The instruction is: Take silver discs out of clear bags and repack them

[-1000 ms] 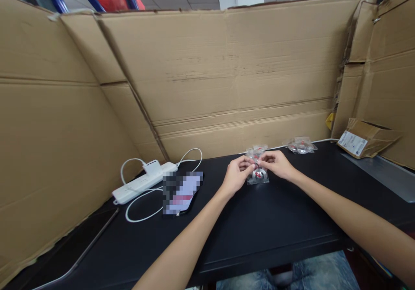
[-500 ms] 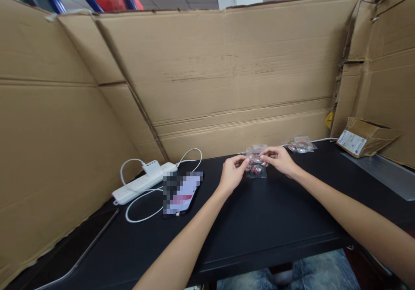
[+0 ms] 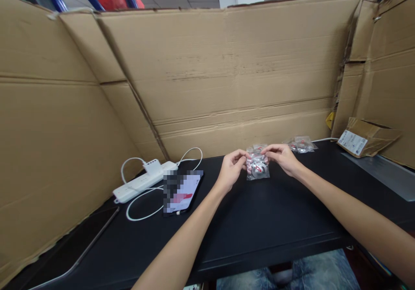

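Left hand [image 3: 231, 168] and right hand [image 3: 282, 158] each pinch the clear plastic packet [image 3: 258, 167] between them over the black bench [image 3: 275, 212]; its round silver piece [image 3: 259, 170] now shows more fully, seemingly easier to view.

Even indoor light, glints on plastic packet [image 3: 258, 170], pixelated phone screen [image 3: 183, 193], wide-angle stretch at edges

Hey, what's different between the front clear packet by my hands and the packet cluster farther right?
The front packet has the left hand and right hand at its edges; the packet cluster lies farther right, apart from them. The front packet shows one round silvery disc plainly; the packet cluster shows overlapping shiny shapes. Both look clear, with red marks.
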`<state>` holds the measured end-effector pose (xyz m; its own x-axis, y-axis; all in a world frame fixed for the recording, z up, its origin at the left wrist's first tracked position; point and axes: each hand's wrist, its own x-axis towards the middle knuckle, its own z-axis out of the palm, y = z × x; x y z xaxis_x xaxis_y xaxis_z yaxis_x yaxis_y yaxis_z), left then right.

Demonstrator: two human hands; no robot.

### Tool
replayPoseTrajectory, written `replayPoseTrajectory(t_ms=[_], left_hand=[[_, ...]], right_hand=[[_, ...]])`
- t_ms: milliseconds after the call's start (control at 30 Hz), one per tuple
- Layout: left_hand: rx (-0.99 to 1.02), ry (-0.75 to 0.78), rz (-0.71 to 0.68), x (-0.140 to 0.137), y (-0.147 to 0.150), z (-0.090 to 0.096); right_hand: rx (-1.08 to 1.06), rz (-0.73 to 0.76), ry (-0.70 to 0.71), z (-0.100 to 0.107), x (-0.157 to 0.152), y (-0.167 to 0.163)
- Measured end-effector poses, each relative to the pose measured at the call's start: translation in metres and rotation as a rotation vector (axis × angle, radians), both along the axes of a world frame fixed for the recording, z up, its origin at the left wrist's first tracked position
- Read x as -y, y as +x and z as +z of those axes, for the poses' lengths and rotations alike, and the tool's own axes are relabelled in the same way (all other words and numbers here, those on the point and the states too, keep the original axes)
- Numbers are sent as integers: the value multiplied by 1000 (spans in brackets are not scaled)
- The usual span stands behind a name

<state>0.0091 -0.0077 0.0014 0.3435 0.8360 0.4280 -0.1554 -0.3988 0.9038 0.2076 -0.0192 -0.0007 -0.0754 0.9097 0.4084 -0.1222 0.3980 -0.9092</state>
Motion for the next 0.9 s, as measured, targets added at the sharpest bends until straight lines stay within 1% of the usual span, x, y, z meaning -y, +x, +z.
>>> replayPoseTrajectory(t_ms=[100,300,433,633,733,800,900], left_hand=[[-1,-14,18,0,-1,0],[-41,80,111,1,2,-1],[-41,99,93,2,3,-2],[-77,94,23,3,4,-3],[-84,69,24,3,5,-5],[-141,77,47,4,5,-6],[-297,144,74,4,3,-7]], right_hand=[[27,-7,14,0,0,2],[92,-10,64,2,3,1],[85,2,66,-2,2,-2],[256,45,47,-12,-5,-3],[271,26,67,-12,-4,-4],[255,35,92,-11,-2,-6],[217,63,116,-9,1,-9]])
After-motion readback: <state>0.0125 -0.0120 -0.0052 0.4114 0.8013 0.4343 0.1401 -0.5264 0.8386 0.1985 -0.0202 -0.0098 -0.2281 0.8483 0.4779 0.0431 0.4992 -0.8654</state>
